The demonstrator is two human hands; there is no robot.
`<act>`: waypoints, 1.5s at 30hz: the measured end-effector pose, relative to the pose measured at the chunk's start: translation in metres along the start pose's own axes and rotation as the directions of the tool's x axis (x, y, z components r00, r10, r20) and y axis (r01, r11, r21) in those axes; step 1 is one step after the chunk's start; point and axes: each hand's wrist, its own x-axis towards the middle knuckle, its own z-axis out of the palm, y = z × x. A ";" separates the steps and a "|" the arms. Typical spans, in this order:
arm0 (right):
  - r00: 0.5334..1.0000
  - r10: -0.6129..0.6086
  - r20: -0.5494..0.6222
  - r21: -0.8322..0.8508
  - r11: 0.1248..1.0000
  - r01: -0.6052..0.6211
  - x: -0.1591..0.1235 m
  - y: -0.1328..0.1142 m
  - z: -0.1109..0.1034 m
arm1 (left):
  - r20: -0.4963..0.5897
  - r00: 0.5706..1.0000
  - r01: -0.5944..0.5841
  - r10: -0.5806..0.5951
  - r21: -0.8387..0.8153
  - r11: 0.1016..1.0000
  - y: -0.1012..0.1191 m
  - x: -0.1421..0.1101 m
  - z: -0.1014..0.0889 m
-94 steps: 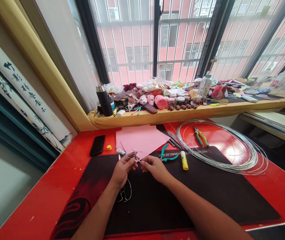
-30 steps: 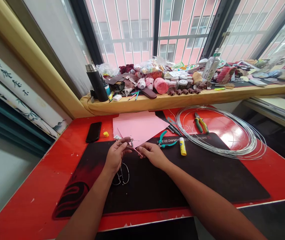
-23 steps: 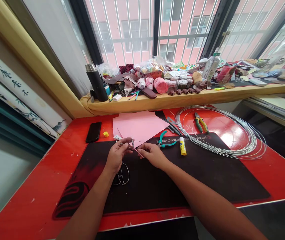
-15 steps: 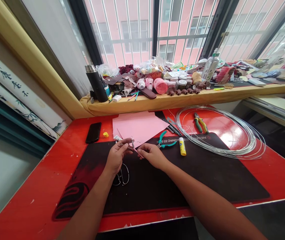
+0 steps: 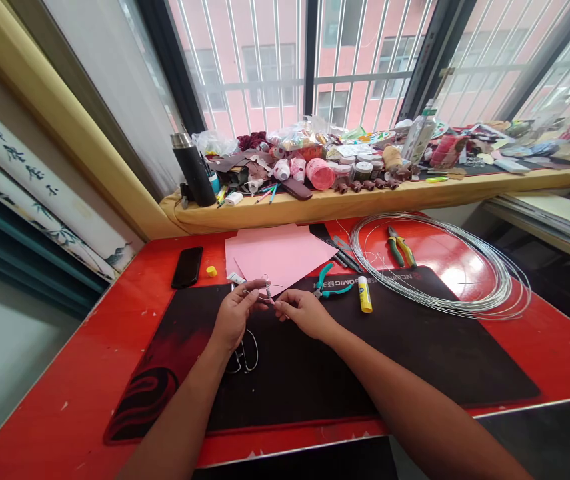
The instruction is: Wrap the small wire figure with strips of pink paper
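Observation:
My left hand (image 5: pixel 233 319) is closed, thumb and fingers pinching a small bent-wire figure (image 5: pixel 267 289) with a loop at its top and thin ends sticking out sideways. My right hand (image 5: pixel 305 313) is close beside it, its fingertips pinched on a narrow pink paper strip (image 5: pixel 272 301) at the lower end of the wire. Most of the strip is hidden by the fingers. Below my left hand, a longer looped piece of silver wire (image 5: pixel 251 350) hangs or lies over the black mat; which one I cannot tell.
Pink paper sheets (image 5: pixel 279 250) lie behind my hands. Teal pliers (image 5: pixel 332 285), a yellow glue stick (image 5: pixel 365 295), green-yellow pliers (image 5: pixel 401 248) and a wire coil (image 5: pixel 495 297) are to the right. A phone (image 5: pixel 187 267) and yellow cap (image 5: pixel 211 271) sit left. The black mat (image 5: pixel 315 380) covers the red table.
My right fingers have shifted slightly, and the pink strip's free end, which stuck out below them, is now mostly out of sight. My left hand stays almost still with the wire figure.

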 end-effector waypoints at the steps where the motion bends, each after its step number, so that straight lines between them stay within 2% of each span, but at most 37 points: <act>1: 1.000 -0.001 -0.001 0.000 1.000 0.001 0.000 0.000 0.000 | 0.000 1.000 0.000 0.000 0.000 1.000 0.000 0.000 0.000; 17: 0.999 -0.034 -0.017 -0.039 0.999 0.033 -0.001 -0.002 0.000 | 0.044 0.999 0.007 -0.009 0.039 0.999 0.000 0.000 -0.002; 23: 0.999 -0.035 -0.034 -0.075 0.997 0.032 -0.002 -0.004 0.002 | 0.009 1.000 0.000 0.000 0.065 0.998 0.004 0.001 -0.004; 35: 0.998 -0.047 -0.046 -0.142 0.989 0.040 -0.003 -0.005 0.003 | 0.026 1.000 -0.012 0.008 0.127 0.992 0.003 0.004 -0.009; 40: 0.997 -0.064 -0.038 -0.172 0.984 0.057 -0.004 -0.007 0.003 | -0.009 1.000 0.007 -0.005 0.151 0.988 0.001 0.007 -0.015; 45: 0.976 -0.133 -0.174 -0.228 0.969 0.091 -0.004 -0.013 -0.003 | -0.060 0.998 0.022 -0.009 0.220 0.975 -0.003 0.011 -0.026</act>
